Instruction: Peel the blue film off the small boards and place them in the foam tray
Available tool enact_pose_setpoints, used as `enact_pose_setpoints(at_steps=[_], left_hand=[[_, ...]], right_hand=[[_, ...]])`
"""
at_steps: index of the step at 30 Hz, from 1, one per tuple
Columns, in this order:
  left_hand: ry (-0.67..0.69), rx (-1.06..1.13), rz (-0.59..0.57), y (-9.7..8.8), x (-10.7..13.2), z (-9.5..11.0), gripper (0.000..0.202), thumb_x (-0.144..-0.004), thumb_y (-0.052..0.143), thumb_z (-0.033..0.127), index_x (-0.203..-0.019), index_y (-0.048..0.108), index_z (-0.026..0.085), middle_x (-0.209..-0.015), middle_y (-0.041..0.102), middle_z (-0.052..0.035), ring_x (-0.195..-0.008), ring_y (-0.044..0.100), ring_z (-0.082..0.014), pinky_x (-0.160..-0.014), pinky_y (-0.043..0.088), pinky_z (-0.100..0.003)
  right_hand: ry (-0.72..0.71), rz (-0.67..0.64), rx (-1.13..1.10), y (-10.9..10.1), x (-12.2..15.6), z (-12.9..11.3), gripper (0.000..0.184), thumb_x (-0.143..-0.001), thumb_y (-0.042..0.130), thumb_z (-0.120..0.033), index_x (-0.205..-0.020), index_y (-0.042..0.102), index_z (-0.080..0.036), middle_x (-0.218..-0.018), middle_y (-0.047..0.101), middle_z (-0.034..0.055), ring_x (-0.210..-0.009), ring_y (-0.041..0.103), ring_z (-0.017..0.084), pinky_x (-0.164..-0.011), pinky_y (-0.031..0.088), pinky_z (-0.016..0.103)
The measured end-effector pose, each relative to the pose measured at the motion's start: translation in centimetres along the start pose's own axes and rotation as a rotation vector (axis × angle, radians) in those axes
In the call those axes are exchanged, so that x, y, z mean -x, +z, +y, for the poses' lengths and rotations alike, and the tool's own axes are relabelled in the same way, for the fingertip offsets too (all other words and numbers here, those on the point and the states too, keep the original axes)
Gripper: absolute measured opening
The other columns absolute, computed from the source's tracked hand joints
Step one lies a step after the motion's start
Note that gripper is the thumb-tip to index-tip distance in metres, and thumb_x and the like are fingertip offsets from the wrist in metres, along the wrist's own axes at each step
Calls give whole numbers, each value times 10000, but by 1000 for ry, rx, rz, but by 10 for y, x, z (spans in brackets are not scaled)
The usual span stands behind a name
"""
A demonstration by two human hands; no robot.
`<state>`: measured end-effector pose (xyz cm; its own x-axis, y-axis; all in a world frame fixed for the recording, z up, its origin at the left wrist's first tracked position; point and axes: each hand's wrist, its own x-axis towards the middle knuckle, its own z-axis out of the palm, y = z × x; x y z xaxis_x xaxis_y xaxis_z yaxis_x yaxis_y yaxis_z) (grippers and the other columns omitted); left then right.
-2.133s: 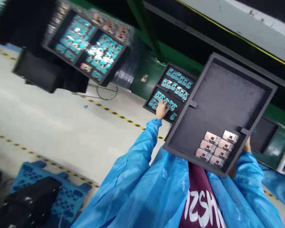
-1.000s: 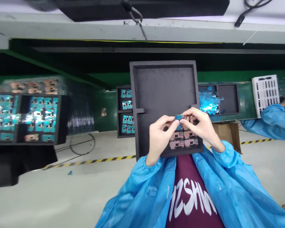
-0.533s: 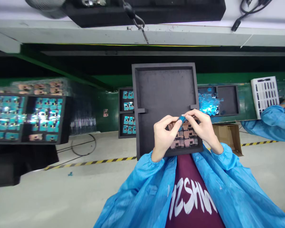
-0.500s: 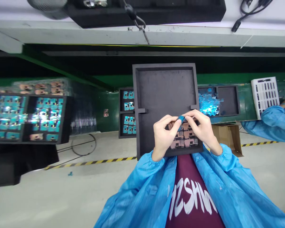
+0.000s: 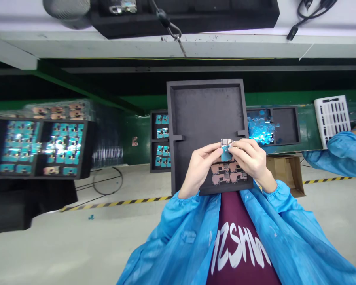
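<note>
A small circuit board, its face blue with a silvery part at the top end, is pinched between my two hands. My left hand grips its left edge with thumb and forefinger. At its right edge my right hand has its fingers closed on it, the fingertips partly hiding it. Just below the hands, several copper-coloured circuit boards lie in rows in the near right part of a black tray. Some of those boards are covered by my hands.
A smaller black tray on the right holds loose blue film pieces. Blue-faced boards sit in another tray on the left, with more in a far-left tray. A white rack stands beside a co-worker's sleeve.
The board between my hands has turned, so its blue face and silvery end now show. My left hand has shifted slightly left and down; my right fingers have curled inward.
</note>
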<state>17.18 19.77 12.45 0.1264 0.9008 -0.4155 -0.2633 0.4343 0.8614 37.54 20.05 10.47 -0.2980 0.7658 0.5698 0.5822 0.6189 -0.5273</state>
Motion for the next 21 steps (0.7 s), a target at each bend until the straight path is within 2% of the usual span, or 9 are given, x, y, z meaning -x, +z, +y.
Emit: enact_pose_setpoints(at_steps=[3,5,8,10,12,15,18,21], left_hand=[[-98,117,-3,-6,-3,0,418,-788,983,471,-1110,890,220,-1136,851,-110,-1043,802,-267,-964,668,-416],[-108,121,29,-11,-4,1,426,-763,999,462,-1089,886,212,-1113,850,-106,-990,801,-243,-918,674,-385],[-15,1,125,-18,-5,7,381,-792,973,448,-1071,878,206,-1060,844,-92,-934,797,-231,-882,673,-375],[124,-187,189,-22,-8,13,326,-866,911,426,-1107,872,211,-1071,831,-82,-927,796,-229,-905,665,-383],[240,-442,170,-25,-14,19,264,-958,813,386,-1159,867,223,-1106,814,-73,-934,787,-221,-939,649,-383],[300,-818,15,-25,-30,20,245,-1041,666,298,-1168,868,241,-1083,791,-67,-1003,760,-234,-985,615,-393],[298,-1006,-65,-25,-46,11,254,-1037,625,234,-1121,865,236,-1042,785,-65,-1021,741,-246,-996,588,-398],[279,-1005,-49,-28,-53,2,193,-1009,661,242,-1064,845,221,-1047,795,-60,-937,741,-235,-935,586,-377]], right_hand=[[-80,-107,-57,-10,4,1,253,-1061,677,-162,-1216,784,-331,-1223,832,16,-1140,772,254,-946,708,466],[-106,-151,-78,-14,9,-1,227,-1072,665,-176,-1199,786,-322,-1207,837,10,-1136,779,243,-936,717,454],[-139,-114,-122,-17,18,-6,219,-1066,655,-173,-1174,774,-320,-1129,844,4,-1062,796,224,-873,720,424],[-100,11,-166,-18,25,-9,210,-1052,649,-163,-1149,750,-320,-1025,836,5,-948,802,217,-795,706,417],[39,178,-199,-18,33,-5,162,-1043,652,-175,-1103,724,-306,-939,804,11,-870,787,216,-754,682,415],[447,370,-223,-20,45,23,37,-1047,683,-283,-1061,710,-263,-975,761,34,-843,757,200,-710,644,366],[797,435,-264,-19,64,77,244,-999,737,-445,-1100,719,-223,-1011,752,47,-792,725,174,-618,585,294],[1023,376,-232,-15,85,139,384,-941,742,-524,-1111,723,-181,-959,769,74,-823,731,209,-630,575,302]])
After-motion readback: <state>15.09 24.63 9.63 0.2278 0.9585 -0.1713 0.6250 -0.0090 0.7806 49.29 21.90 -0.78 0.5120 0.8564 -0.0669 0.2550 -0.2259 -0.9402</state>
